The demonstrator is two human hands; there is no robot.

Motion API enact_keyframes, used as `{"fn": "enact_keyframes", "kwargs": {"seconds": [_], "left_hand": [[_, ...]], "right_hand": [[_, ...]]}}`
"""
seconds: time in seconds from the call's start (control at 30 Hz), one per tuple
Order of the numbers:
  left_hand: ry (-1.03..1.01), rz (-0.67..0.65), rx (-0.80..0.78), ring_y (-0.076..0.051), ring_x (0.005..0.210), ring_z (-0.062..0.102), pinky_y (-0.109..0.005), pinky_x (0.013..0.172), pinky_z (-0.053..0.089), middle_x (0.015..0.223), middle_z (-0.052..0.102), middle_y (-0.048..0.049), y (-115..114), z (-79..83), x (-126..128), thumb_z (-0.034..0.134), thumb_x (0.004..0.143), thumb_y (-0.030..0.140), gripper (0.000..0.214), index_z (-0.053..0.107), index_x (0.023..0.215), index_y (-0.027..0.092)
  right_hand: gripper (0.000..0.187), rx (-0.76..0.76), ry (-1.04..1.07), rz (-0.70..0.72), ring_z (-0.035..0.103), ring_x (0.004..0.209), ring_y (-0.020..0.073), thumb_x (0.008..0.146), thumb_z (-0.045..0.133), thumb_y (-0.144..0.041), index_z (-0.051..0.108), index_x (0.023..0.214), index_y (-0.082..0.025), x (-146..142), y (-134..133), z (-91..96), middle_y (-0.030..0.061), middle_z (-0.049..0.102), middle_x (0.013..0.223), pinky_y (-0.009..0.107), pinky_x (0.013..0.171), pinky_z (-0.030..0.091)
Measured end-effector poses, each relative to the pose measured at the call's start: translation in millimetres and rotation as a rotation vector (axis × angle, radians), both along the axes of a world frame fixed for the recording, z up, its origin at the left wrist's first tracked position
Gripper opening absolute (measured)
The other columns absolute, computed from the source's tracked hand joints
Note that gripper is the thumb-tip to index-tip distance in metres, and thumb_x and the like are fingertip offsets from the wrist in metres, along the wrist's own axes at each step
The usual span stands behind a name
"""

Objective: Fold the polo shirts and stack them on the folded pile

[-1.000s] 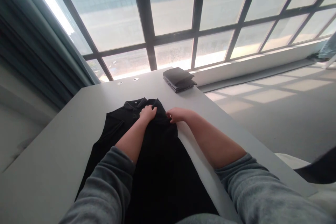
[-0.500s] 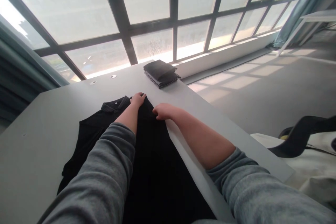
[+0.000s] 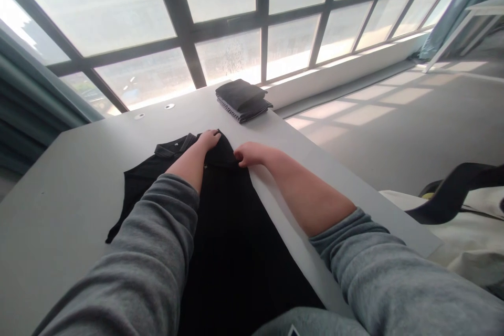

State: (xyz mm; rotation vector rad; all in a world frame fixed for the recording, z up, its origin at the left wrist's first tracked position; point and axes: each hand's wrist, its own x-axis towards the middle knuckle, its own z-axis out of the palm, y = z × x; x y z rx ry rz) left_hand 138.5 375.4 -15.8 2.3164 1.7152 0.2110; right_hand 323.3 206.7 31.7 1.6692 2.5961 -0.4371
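A black collared shirt (image 3: 224, 231) lies on the white table, its collar (image 3: 175, 147) toward the window and its lower part running toward me. My left hand (image 3: 209, 139) is closed on the far edge of the cloth, just right of the collar. Beside the shirt's right edge, my right hand (image 3: 249, 154) pinches the fabric with curled fingers. Between the two hands a part of the cloth lies turned over, with a small light mark on it. My left forearm covers some of the shirt's left half.
A stack of folded dark clothes (image 3: 242, 100) sits at the far edge of the white table (image 3: 71, 205). Windows stand behind, with a curtain (image 3: 35, 100) at left. Past the table's right edge are the floor and a black-and-white chair-like object (image 3: 452, 194).
The right hand has shifted slightly right with the pinched cloth, and the turned-over part between the hands shows more. At left, the shirt's visible lower edge has drawn in. The view has tilted slightly.
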Motion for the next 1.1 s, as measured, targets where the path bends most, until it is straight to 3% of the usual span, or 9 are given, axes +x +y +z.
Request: {"fn": "enact_keyframes", "kwargs": {"seconds": [0.1,0.2,0.37,0.57,0.67,0.77,0.9,1.0,1.1], "left_hand": [[0.014,-0.088,0.019,-0.025,0.153,0.039,-0.031,0.125,0.030,0.167,0.041,-0.0095,-12.8,-5.7,-10.1,0.048,0.103,0.039,0.063,0.042,0.162,0.018],[0.029,-0.127,0.030,-0.025,0.160,0.027,-0.038,0.131,0.021,0.173,0.031,-0.0070,-20.5,-12.5,-14.6,0.042,0.106,0.040,0.067,0.028,0.168,0.022],[0.055,-0.119,0.014,-0.029,0.162,0.020,-0.050,0.131,0.016,0.175,0.024,-0.0009,-22.7,-13.8,-9.9,0.035,0.107,0.045,0.060,0.035,0.166,0.031],[0.020,0.025,0.180,-0.028,0.147,0.047,-0.043,0.123,0.036,0.161,0.050,-0.0092,-52.8,4.6,-15.3,0.026,0.110,0.044,0.057,0.048,0.157,0.022],[0.060,0.094,0.242,-0.027,0.151,0.043,-0.041,0.124,0.034,0.164,0.047,-0.0114,-86.4,16.3,-51.1,0.024,0.110,0.042,0.058,0.049,0.156,0.017],[0.200,0.119,0.258,-0.032,0.157,0.032,-0.047,0.128,0.028,0.171,0.033,-0.0140,-132.8,19.9,-114.1,0.037,0.106,0.049,0.064,0.044,0.159,0.014],[0.356,0.232,0.225,-0.035,0.158,0.031,-0.053,0.127,0.031,0.172,0.030,-0.0145,-196.8,8.0,-190.6,0.033,0.105,0.052,0.070,0.039,0.163,0.014],[0.388,0.239,0.112,-0.035,0.159,0.029,-0.055,0.126,0.032,0.173,0.027,-0.0128,-224.7,-4.2,-210.4,0.026,0.106,0.055,0.073,0.034,0.166,0.013],[0.363,0.259,0.066,-0.033,0.161,0.024,-0.053,0.128,0.028,0.175,0.023,-0.0081,-225.7,-10.0,-210.3,0.024,0.107,0.057,0.073,0.028,0.169,0.018]], "right_hand": [[0.026,0.006,0.033,0.018,0.060,0.081,0.0152,0.079,0.074,-0.010,0.076,0.104,-0.018,5.8,2.2,-1.2,0.0023,0.071,0.096,0.023,0.066,0.033],[0.029,0.012,0.048,0.020,0.059,0.079,0.0150,0.076,0.073,-0.006,0.075,0.102,-0.019,11.8,5.4,-6.2,0.0016,0.071,0.094,0.022,0.066,0.033],[0.027,-0.030,0.103,-0.067,0.061,0.080,0.0158,0.076,0.074,-0.008,0.079,0.099,-0.021,19.2,8.8,-16.2,0.0016,0.072,0.094,0.023,0.070,0.038],[0.024,-0.072,0.080,-0.073,0.065,0.082,0.0175,0.078,0.075,-0.010,0.081,0.099,-0.021,20.8,4.7,-7.7,0.0032,0.073,0.097,0.023,0.074,0.044],[0.015,0.052,0.058,-0.069,0.067,0.094,0.0217,0.087,0.073,-0.017,0.081,0.099,-0.018,13.1,0.2,0.6,0.0086,0.072,0.103,0.025,0.083,0.048],[0.024,0.282,0.147,0.019,0.065,0.113,0.0253,0.098,0.067,-0.027,0.079,0.115,-0.015,-7.8,-4.3,0.7,0.0139,0.068,0.121,0.030,0.103,0.048],[0.055,0.359,0.176,0.287,0.037,0.151,0.0305,0.101,0.067,-0.038,0.059,0.152,-0.016,-45.5,-10.3,-19.7,0.0145,0.044,0.159,0.042,0.128,0.031],[0.068,0.313,0.068,0.308,0.017,0.160,0.0353,0.105,0.060,-0.051,0.044,0.164,-0.020,-63.4,-13.4,-41.2,0.0106,0.027,0.169,0.056,0.131,0.017],[0.069,0.224,0.001,0.228,0.017,0.160,0.0360,0.109,0.046,-0.059,0.035,0.169,-0.025,-67.3,-13.1,-56.5,0.0060,0.020,0.171,0.063,0.130,0.014]]}}
